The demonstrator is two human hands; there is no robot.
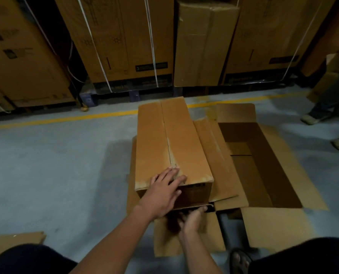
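Nothing legible here. A black label strip [151, 66] sits on the tall brown strapped cardboard cartons [125, 46], upper middle of the frame, but its print is blurred. Dark print on the closed brown cardboard box [172, 145], centre, is just as unreadable.

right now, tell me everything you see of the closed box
The closed box is long, brown cardboard, its flaps meeting in a centre seam with pale scuffs. It lies on flattened cardboard beside an open box. The left hand rests flat on its near top; the right hand reaches its lower front edge.
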